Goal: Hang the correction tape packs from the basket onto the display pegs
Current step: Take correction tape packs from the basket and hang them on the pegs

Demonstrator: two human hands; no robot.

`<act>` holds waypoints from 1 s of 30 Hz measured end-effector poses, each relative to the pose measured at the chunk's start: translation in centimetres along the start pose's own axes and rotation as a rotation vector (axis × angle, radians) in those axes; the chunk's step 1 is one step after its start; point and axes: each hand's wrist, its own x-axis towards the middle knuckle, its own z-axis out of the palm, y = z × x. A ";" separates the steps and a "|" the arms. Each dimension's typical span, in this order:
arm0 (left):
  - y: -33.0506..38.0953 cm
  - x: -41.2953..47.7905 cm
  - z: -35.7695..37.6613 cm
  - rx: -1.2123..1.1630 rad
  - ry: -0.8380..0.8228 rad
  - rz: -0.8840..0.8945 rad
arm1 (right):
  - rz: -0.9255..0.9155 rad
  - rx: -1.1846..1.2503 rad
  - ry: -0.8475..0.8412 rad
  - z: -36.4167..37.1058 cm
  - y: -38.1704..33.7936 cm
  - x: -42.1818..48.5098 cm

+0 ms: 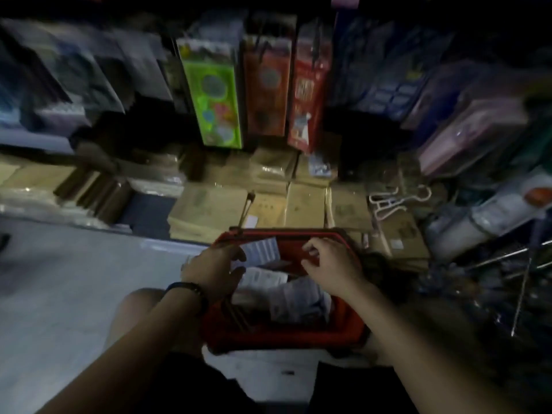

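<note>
The correction tape packs [288, 295] lay in a loose heap inside the red basket [280, 333], low in front of the stocked shelves [298, 204]. The left hand [213, 268] reached in at the basket's far left corner with its fingers bent against a pack there, but blur hid whether it actually gripped it. The right hand [331, 268] hovered over the far right edge, fingers loosely curled, with nothing visibly in it. Picking well probably meant lifting a single pack by its card top, hang hole upward, ready to slide onto a metal peg [504, 255].
</note>
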 end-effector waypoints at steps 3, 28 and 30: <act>-1.1 1.4 4.1 0.013 -0.113 -0.059 | 0.087 0.026 -0.098 5.0 4.1 0.5; -1.7 6.0 12.4 -0.032 -0.566 0.037 | 0.049 -0.488 -0.578 21.9 18.4 3.6; -1.8 6.2 12.5 -0.032 -0.569 0.032 | 0.036 -0.542 -0.571 22.4 18.6 3.6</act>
